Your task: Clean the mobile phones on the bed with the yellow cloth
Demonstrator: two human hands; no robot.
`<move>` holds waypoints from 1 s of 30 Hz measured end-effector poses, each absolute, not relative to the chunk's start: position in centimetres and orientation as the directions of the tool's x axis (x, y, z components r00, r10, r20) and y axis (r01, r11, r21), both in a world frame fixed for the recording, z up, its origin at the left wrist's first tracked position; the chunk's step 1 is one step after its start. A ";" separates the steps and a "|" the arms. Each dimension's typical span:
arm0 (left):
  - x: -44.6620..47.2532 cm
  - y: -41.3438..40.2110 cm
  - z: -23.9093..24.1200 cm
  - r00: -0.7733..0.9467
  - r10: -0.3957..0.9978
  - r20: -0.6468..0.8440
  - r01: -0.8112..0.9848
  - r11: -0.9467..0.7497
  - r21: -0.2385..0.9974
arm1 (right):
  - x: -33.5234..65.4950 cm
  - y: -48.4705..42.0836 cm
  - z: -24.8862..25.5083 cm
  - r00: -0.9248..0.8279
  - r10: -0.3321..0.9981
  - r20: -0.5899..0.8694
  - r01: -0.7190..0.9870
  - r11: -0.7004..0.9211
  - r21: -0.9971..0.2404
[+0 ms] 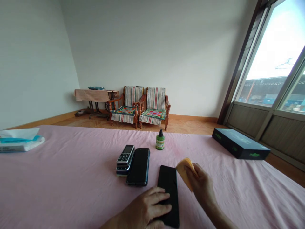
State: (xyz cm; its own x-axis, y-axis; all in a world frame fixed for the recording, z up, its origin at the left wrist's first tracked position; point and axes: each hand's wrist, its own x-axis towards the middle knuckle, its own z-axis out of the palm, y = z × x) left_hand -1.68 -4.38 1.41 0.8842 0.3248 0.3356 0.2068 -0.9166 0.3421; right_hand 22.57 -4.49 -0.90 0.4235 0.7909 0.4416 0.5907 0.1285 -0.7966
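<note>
A black smartphone [168, 183] lies flat on the pink tablecloth [71, 178] near the front edge. My left hand [147, 208] rests on its near end, fingers laid flat over the screen and pressing it down. My right hand [201, 183] is just right of the phone, closed on a folded orange-yellow cloth [184, 168] whose edge hangs over the phone's top right corner. Left of them another black smartphone [139, 166] lies beside a small stack topped by a keypad phone [125, 154]. A small green spray bottle [160, 140] stands upright behind.
A dark flat box [240, 143] with green print lies at the right. A pack of tissues [20, 140] sits at the far left edge. Beyond the table are two wooden armchairs [140, 108], a small side table [95, 95] and large windows [274, 63] on the right.
</note>
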 end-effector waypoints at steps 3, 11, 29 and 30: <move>-1.7 -4.4 1.7 0.886 0.317 0.338 0.186 -0.911 0.368 | 22.6 -3.3 0.4 0.371 0.797 0.477 0.642 0.150 -0.751; -1.1 -4.0 0.5 0.885 0.156 0.438 0.046 -0.967 0.251 | 23.2 -2.3 -0.3 0.030 0.749 0.662 0.867 0.310 -0.391; -1.0 -3.6 -2.4 0.850 0.222 0.477 0.057 -0.940 0.336 | 22.4 -1.8 -2.0 -0.044 0.882 0.469 0.760 0.334 -0.558; -1.0 -3.5 -2.6 0.850 0.231 0.474 0.060 -0.935 0.349 | 22.3 -1.8 -2.1 -0.043 0.888 0.458 0.757 0.328 -0.565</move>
